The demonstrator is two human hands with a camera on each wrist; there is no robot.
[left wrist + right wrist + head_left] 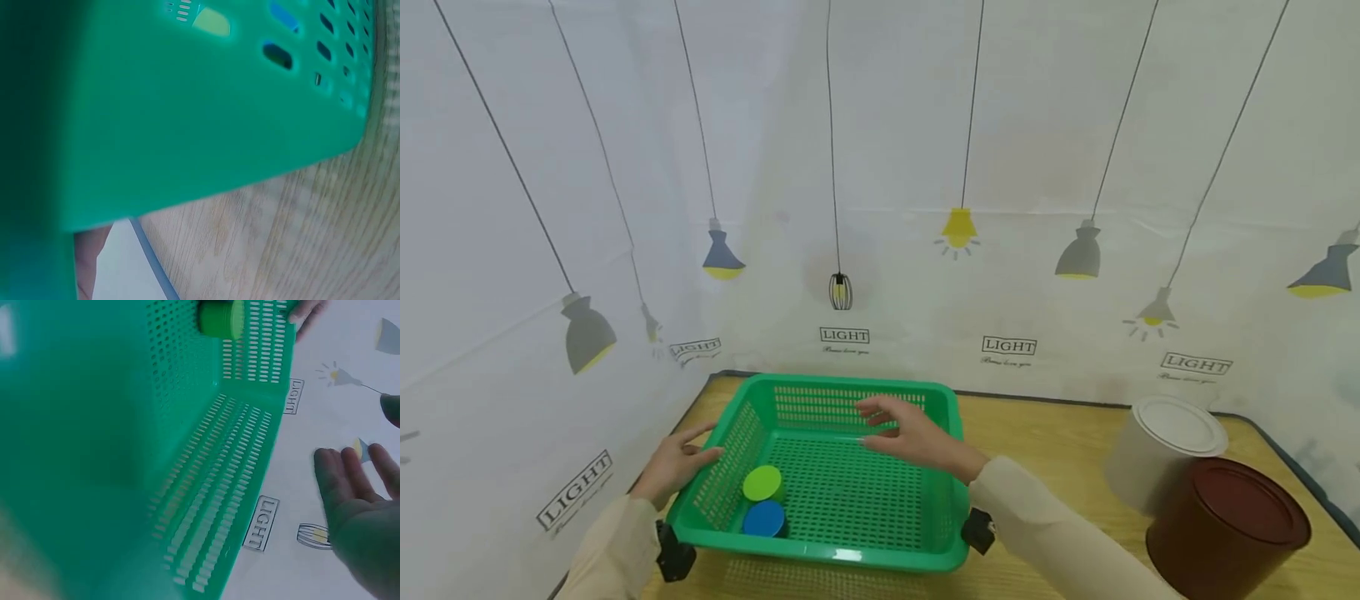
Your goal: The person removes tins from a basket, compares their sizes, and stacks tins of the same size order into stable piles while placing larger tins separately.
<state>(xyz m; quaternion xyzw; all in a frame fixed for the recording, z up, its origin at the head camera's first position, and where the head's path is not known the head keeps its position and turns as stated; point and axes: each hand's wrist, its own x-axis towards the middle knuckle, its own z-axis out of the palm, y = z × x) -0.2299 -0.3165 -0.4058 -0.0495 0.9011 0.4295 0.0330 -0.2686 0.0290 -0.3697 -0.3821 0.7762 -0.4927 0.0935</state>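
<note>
Green basket (835, 492) sits on the wooden table (1045, 433), holding a green lid (763, 482) and a blue lid (764, 518) at its left side; two lidded tins (1217, 517) remain outside, right. Left hand (673, 467) rests open-fingered against the basket's left wall; right hand (910, 433) hovers empty above the interior, fingers relaxed. Judged partly done.

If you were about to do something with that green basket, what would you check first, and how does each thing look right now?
1. Left hand on the green basket: ok, its fingers touch the left rim.
2. Right hand free: ok, it hovers open over the basket and holds nothing.
3. Contents settled: ok, the yellow-green lid and the blue lid lie in the near left corner.
4. Basket flat on the wooden table: cannot tell, the wrist views are too close and blurred.
5. Room to the right: ok, the white can and the brown can stand apart from the basket.
</note>
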